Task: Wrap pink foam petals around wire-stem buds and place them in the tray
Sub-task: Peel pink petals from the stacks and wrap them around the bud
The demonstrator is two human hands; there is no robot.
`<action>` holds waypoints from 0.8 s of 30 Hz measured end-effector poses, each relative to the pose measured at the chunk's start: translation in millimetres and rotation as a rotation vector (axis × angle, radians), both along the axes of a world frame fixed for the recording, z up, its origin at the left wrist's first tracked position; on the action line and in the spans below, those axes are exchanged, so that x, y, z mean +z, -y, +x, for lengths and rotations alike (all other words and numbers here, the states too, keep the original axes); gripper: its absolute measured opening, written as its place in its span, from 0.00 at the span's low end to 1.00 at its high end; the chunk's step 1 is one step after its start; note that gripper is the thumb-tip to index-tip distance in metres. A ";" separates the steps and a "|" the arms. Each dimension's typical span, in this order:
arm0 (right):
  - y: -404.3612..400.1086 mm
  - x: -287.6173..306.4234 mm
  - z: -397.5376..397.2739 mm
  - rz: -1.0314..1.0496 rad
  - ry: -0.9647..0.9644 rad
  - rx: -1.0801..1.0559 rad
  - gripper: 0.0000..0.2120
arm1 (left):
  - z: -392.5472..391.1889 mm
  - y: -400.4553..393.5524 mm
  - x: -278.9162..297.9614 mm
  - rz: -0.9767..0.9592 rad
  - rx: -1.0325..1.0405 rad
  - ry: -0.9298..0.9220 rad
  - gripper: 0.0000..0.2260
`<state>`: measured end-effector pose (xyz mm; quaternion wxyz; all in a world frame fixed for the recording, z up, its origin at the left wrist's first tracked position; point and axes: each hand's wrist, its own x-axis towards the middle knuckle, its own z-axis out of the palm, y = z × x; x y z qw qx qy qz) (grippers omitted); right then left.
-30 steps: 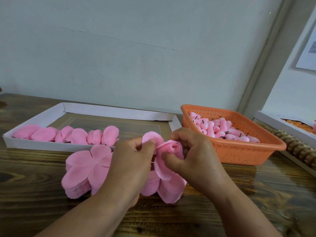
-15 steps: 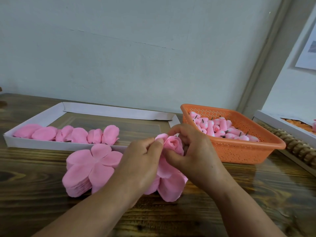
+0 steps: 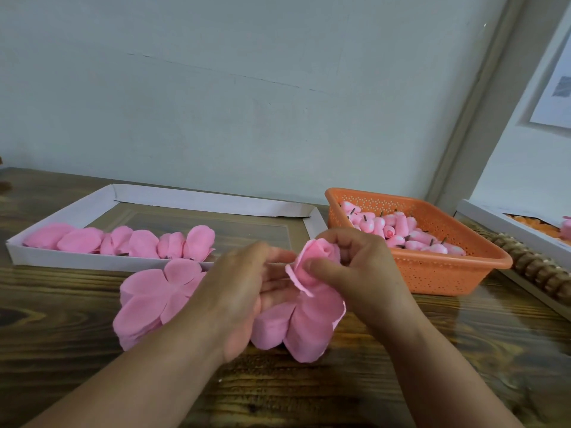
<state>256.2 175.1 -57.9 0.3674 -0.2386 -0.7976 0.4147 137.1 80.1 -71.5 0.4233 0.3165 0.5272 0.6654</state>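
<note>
While the dark, grained wooden tabletop [image 3: 401, 381] stretched beneath both forearms, the shallow white cardboard tray [image 3: 102, 262] lay beyond and to the left of the left hand [image 3: 244, 291], holding a row of finished pink foam flowers [image 3: 136, 242] along its near wall. Beyond the right hand [image 3: 358, 273] and slightly to its right stood the perforated orange plastic basket [image 3: 457, 273], heaped with pink wire-stem buds [image 3: 401, 234]. Just left of the left hand, touching the tabletop, sat a stack of flat five-lobed pink foam petal sheets [image 3: 151, 301].

Between the two hands was the flower being wrapped [image 3: 312, 291]. The right hand pinched its rolled centre, thumb pressed on the front and fingers curled behind. The left hand sat against the flower's left side with fingers loosely extended toward it; whether they actually gripped a petal could not be told. The loose lower lobes hung down toward the tabletop.

The wrap looked only partly done, so the risks were likely these: if the right thumb eased, the springy foam could uncurl and the layers open; pulling a lobe too hard could tear the thin sheet at its centre; and an uneven overlap would leave the bloom lopsided before it reached the tray.
</note>
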 end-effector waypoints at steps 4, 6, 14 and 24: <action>-8.9 -4.7 1.1 -0.174 -0.067 -0.022 0.03 | -1.3 0.4 -1.5 0.013 -0.101 -0.021 0.11; -10.2 -4.7 1.5 -0.213 -0.082 -0.008 0.04 | -0.5 1.4 -1.9 0.020 -0.104 -0.113 0.11; -9.7 -2.6 2.9 -0.264 -0.090 0.050 0.07 | -1.7 1.8 -2.7 0.064 -0.022 -0.386 0.06; -6.3 1.0 7.9 -0.217 0.018 0.202 0.06 | -6.1 4.3 2.7 0.022 -0.035 -0.396 0.05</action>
